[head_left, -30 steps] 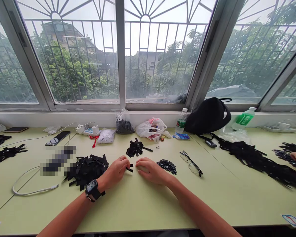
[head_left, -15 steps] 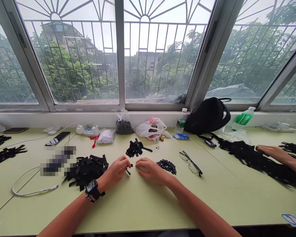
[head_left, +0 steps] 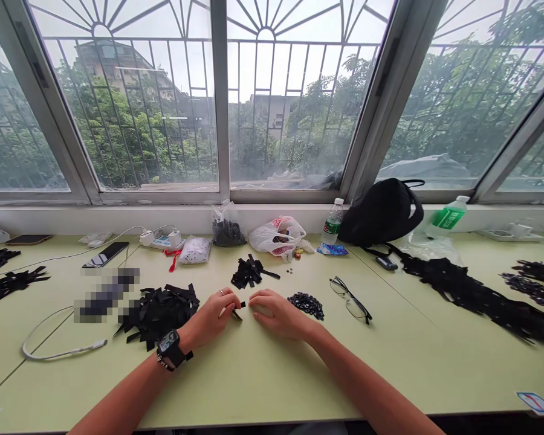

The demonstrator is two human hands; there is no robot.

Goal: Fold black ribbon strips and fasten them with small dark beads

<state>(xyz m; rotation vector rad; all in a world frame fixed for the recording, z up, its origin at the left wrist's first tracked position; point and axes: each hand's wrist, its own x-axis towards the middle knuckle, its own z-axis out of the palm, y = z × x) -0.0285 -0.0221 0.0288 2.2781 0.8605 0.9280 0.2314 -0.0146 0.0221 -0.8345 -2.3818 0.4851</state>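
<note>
My left hand [head_left: 218, 309], wearing a ring and a watch, pinches a short black strip [head_left: 238, 315] between thumb and fingers just above the table. Close on its right, my right hand [head_left: 272, 309] rests with fingers curled and pressed together; whatever the fingertips hold is hidden. Left of the left hand lies a loose heap of black strips [head_left: 163, 314]. A smaller bunch of black strips [head_left: 250, 272] sits beyond both hands. Beside the right hand is a pile of small shiny black rings or buckles [head_left: 306, 306].
Eyeglasses [head_left: 351, 300] lie to the right. Along the window side stand a water bottle [head_left: 332, 222], a white plastic bag [head_left: 278, 238], a bag of black pieces [head_left: 227, 229] and a black backpack [head_left: 381, 211]. A phone [head_left: 106, 255] and a white cable [head_left: 63, 355] lie left. More black strips [head_left: 476, 290] stretch rightward.
The black strip in my left hand has tilted slightly; my hands hardly moved. Another person's hand at the right has drawn back from the strips to the frame edge.
</note>
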